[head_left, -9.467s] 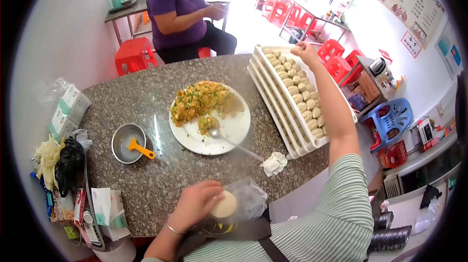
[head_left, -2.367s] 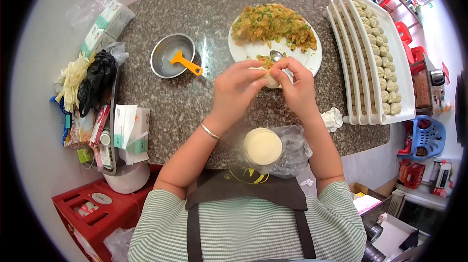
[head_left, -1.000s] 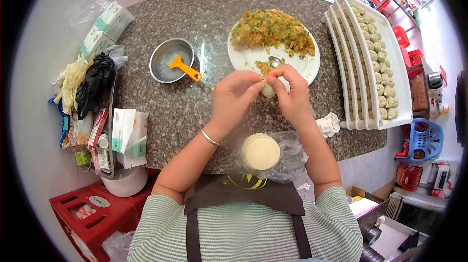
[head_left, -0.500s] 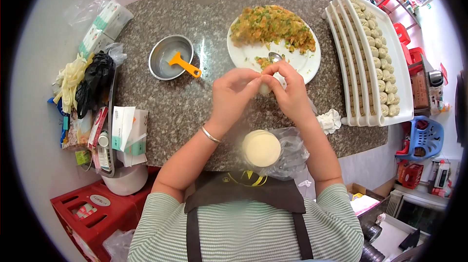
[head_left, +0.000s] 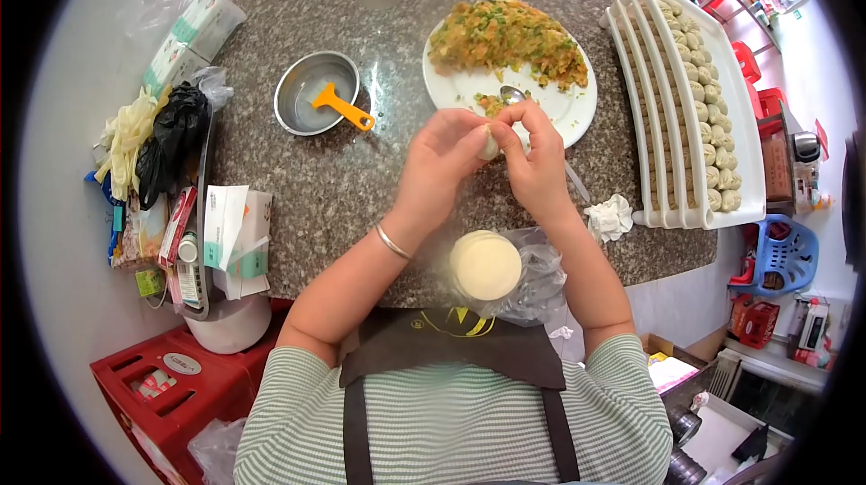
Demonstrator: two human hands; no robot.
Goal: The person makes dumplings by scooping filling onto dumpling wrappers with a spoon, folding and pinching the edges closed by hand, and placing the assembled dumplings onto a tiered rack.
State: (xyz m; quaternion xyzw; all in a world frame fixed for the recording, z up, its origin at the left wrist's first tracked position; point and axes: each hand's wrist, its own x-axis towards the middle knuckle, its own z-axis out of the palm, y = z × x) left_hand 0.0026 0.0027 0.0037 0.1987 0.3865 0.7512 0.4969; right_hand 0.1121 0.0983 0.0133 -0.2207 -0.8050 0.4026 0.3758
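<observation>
Between my two hands, just in front of the plate, is a small pale dumpling (head_left: pixel 488 147), partly covered by my fingers. My left hand (head_left: pixel 439 158) cups it from the left, and my right hand (head_left: pixel 538 160) pinches its upper edge. Behind them a white plate (head_left: pixel 448 88) carries a heap of orange and green chopped filling (head_left: pixel 510 41). A metal spoon (head_left: pixel 511 95) lies on that plate, its handle reaching past my right hand. Nearer my apron, a stack of round dough wrappers (head_left: pixel 485 266) sits on a clear plastic bag (head_left: pixel 539 279).
Stacked white trays (head_left: pixel 663 115) of pleated dumplings (head_left: pixel 708 124) stand at the right. On the left is a metal bowl (head_left: pixel 298 124) with an orange-handled scraper (head_left: pixel 343 106). A crumpled tissue (head_left: pixel 611 219) lies beside my right forearm; tissue packs (head_left: pixel 239 237) line the left edge.
Both hands still hold the dumpling, and their fingers have shifted around its edge. More of the dumpling now shows between them. The view has moved slightly.
</observation>
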